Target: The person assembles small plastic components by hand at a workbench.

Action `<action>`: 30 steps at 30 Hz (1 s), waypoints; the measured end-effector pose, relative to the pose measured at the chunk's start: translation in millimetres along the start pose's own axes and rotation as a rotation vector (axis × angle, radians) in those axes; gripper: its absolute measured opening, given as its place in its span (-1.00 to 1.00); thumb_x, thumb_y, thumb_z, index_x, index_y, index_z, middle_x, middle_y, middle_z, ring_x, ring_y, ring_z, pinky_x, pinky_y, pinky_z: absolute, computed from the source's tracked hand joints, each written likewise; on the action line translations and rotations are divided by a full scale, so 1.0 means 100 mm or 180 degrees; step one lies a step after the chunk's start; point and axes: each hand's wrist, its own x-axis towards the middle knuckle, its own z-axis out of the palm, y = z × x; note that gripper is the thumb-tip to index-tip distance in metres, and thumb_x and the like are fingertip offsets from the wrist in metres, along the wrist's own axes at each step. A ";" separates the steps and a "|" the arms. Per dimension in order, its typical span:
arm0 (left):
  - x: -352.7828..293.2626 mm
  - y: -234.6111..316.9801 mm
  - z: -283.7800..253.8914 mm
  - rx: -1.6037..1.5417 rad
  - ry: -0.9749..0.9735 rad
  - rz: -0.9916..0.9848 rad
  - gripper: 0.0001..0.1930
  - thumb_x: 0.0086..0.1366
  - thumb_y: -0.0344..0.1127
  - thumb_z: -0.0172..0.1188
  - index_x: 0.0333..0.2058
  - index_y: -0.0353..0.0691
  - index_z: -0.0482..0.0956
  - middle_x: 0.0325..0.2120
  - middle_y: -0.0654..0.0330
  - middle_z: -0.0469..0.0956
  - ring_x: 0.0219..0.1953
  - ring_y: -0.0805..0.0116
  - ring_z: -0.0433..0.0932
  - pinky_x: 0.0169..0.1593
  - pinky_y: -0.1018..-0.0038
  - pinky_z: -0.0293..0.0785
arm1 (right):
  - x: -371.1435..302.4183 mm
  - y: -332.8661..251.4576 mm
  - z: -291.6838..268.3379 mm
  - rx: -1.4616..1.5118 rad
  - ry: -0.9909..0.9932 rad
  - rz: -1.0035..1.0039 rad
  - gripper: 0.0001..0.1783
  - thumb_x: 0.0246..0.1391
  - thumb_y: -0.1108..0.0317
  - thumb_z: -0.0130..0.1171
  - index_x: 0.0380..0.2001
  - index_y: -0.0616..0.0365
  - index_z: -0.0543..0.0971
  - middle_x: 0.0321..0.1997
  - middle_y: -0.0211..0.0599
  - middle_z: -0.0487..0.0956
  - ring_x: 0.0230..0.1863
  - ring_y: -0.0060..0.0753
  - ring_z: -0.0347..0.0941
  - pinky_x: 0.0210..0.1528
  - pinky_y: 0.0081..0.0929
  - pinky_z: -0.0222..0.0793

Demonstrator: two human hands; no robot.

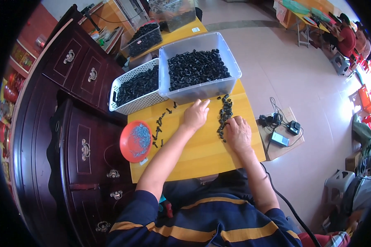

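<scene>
My left hand [195, 116] rests over the yellow table just in front of the large clear tub [202, 94]; its fingers reach forward, slightly apart, with nothing visible in them. My right hand [240, 132] is at the right side of a loose strip of small black plastic parts [225, 113]. Its fingers are curled down against these parts, and what the fingertips hold, if anything, is hidden. Left of my left forearm lies a scattered line of thin black pieces [158, 128]. Beside them stands a red bowl [125, 145] of small silvery metal pieces [140, 138].
Black parts fill the clear tub and a white perforated basket [139, 105]. More bins [145, 43] stand behind. A dark wooden cabinet [82, 136] borders the left. At right, a low stand [287, 149] carries cables and a small device. People [347, 38] sit at a far table.
</scene>
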 end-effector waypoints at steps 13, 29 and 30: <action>-0.27 0.00 0.02 -0.0406 0.0476 0.0168 -0.94 0.34 -0.36 0.24 -0.26 -0.17 0.64 -0.30 0.11 0.60 -0.27 0.00 0.63 -0.19 0.18 0.58 | 0.01 0.02 -0.03 0.0189 0.0009 -0.0022 -0.81 0.14 0.35 0.29 -0.18 0.06 0.58 -0.11 -0.24 0.53 -0.03 -0.07 0.50 0.02 -0.13 0.43; -1.30 0.49 -0.32 -0.3252 0.0170 -0.1383 -0.95 0.41 -0.51 0.22 -0.22 -0.29 0.52 -0.45 0.36 0.53 -0.44 0.64 0.51 -0.32 0.63 0.50 | -0.48 -0.14 -0.29 0.3705 0.0002 0.1415 -0.88 0.36 0.50 0.15 -0.08 0.23 0.53 -0.19 -0.46 0.58 -0.19 -0.61 0.52 -0.06 -0.59 0.48; -1.32 0.53 -0.34 -0.3520 -0.0104 -0.1476 -0.94 0.41 -0.51 0.24 -0.23 -0.29 0.53 -0.45 0.39 0.53 -0.43 0.66 0.50 -0.31 0.64 0.50 | -0.55 -0.17 -0.29 0.3697 -0.0010 0.1429 -0.88 0.36 0.50 0.15 -0.08 0.23 0.53 -0.19 -0.46 0.58 -0.19 -0.61 0.52 -0.06 -0.59 0.48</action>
